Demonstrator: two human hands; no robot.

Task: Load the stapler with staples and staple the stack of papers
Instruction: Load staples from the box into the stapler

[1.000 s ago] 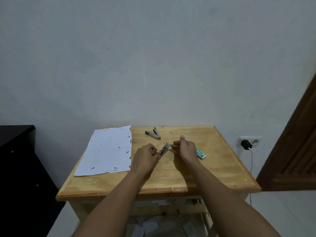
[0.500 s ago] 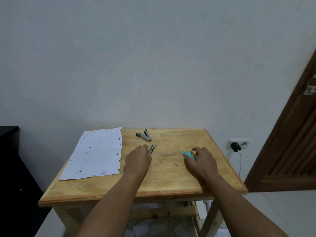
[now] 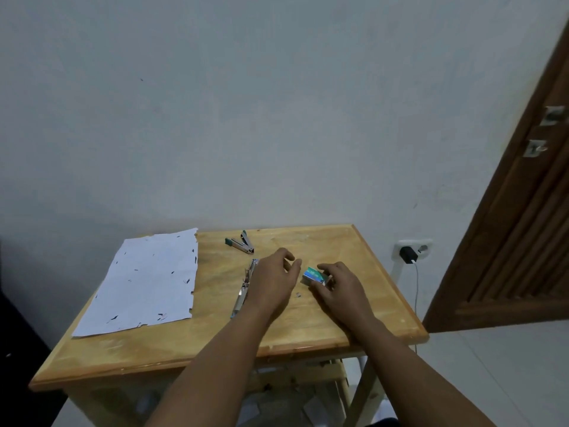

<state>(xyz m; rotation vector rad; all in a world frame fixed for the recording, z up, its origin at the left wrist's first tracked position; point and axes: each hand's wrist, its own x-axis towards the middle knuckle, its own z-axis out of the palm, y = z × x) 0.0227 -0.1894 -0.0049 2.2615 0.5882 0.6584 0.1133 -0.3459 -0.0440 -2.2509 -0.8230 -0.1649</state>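
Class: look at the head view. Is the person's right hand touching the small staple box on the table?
Touching. The head view shows the right hand with its fingers curled around the staple box, thumb beside it, pinching it on the wooden table.

Setting: a room in a home, used as a plain work corner. Evidence follows. Bare painted wall (image 3: 277,103), pale, with small marks and scuffs. Panelled wooden door (image 3: 517,235) at 3 o'clock, metal latch fittings (image 3: 535,147) on its frame. Wall socket (image 3: 412,249) low on the wall at 2 o'clock, black charger (image 3: 407,255) plugged in, thin cable hanging down beside it. Small wooden counter (image 3: 338,318) with a raised rim, pushed against the wall. Pale tiled floor (image 3: 492,380) at 4 o'clock. Dark furniture (image 3: 18,334) at 9 o'clock, too dim to identify. Loose paper scraps (image 3: 314,408) lie under the counter. Lighting dim.
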